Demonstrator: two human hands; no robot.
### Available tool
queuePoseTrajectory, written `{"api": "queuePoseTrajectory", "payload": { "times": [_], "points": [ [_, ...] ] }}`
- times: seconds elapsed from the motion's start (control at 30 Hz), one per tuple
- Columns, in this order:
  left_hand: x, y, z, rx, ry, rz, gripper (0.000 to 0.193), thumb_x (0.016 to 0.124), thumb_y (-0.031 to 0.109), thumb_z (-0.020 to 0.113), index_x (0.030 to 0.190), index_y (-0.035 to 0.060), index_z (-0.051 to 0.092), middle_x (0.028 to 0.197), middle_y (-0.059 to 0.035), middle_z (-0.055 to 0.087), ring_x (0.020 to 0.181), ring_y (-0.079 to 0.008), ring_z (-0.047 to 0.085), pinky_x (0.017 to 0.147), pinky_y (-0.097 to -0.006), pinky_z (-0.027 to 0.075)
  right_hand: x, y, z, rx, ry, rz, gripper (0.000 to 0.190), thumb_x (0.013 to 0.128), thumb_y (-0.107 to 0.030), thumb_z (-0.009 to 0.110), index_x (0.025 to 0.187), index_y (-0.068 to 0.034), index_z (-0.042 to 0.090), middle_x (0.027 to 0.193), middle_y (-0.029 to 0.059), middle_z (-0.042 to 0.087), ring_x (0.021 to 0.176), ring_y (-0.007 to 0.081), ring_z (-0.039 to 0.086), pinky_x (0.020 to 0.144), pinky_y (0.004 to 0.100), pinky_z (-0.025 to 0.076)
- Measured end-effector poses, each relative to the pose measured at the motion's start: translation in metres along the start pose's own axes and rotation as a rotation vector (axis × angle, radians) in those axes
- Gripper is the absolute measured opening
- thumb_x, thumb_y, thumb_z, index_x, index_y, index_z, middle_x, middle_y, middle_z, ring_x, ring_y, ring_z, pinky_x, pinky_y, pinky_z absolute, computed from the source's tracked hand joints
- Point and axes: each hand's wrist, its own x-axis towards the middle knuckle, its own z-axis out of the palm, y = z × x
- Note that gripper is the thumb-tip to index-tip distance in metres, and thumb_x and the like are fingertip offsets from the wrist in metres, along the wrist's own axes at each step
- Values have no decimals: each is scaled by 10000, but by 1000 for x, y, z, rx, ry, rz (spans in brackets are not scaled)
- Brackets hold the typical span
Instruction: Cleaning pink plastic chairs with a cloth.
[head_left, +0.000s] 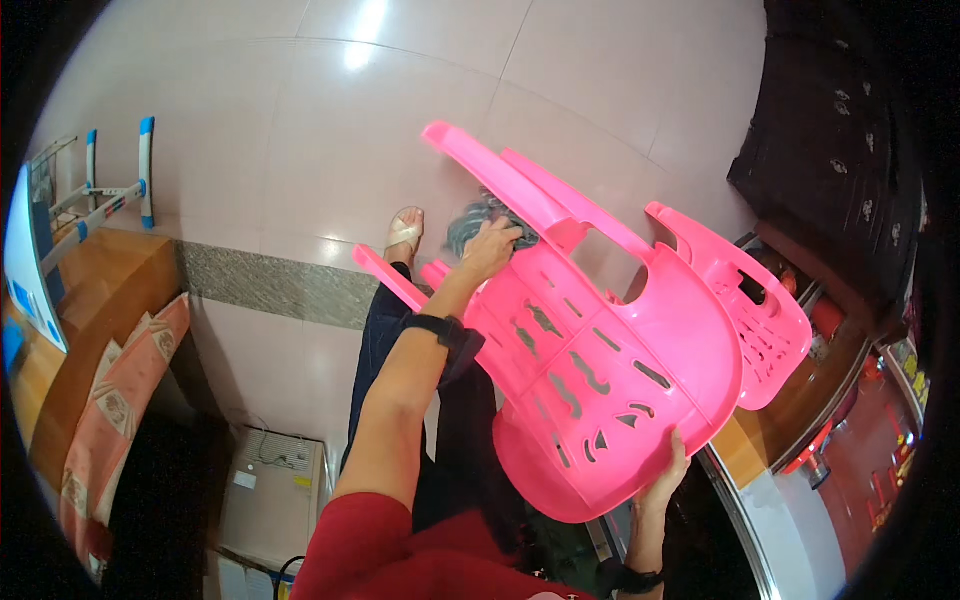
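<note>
A pink plastic armchair (600, 337) is tilted before me, its slotted panel facing me and its legs pointing up and left. My left hand (491, 247) presses a grey patterned cloth (469, 225) against the chair near its legs. The cloth is bunched under the fingers and partly hidden behind a chair leg. Lower right, my right hand (666, 474) grips the chair's rounded rim, thumb on the near face and the other fingers mostly hidden behind.
Beyond the chair stands another pink plastic chair (772, 330). A dark upholstered piece of furniture (817, 135) fills the upper right. At left are a white-and-blue ladder-like frame (112, 202) and a wooden bench (127, 270) with a patterned cloth (135, 397). A beige appliance (274, 487) sits below.
</note>
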Motion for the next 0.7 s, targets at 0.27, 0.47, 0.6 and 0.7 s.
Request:
{"api": "queuePoseTrajectory", "payload": {
  "times": [0.27,0.47,0.6,0.7],
  "points": [
    [-38,-24,30,164,-22,62,257,785,92,505,1011,185,585,1107,-72,458,981,-301,464,750,-409,490,-2,-1,-11,-10,112,73,347,824,-190,548,1122,-22,490,1013,83,550,919,200,540,798,361,452],
    [-60,-34,23,86,38,-74,227,798,128,504,1002,187,584,1117,-97,456,995,-315,473,751,-423,492,6,-4,-7,-42,91,85,341,821,-201,550,1100,-10,502,987,83,557,895,201,548,795,357,453],
    [-100,-25,14,209,-221,-146,273,795,135,497,1059,167,558,1143,-117,461,999,-317,490,749,-422,495,7,-9,-6,-16,71,103,322,819,-193,549,1072,3,514,979,94,563,868,200,557,776,343,461],
    [-103,-22,8,372,-275,-158,283,785,146,501,1061,176,560,1102,-101,495,979,-302,508,729,-414,502,2,-7,4,-28,33,22,332,823,-199,546,1075,15,510,976,104,568,852,207,567,768,335,467]
  ]
}}
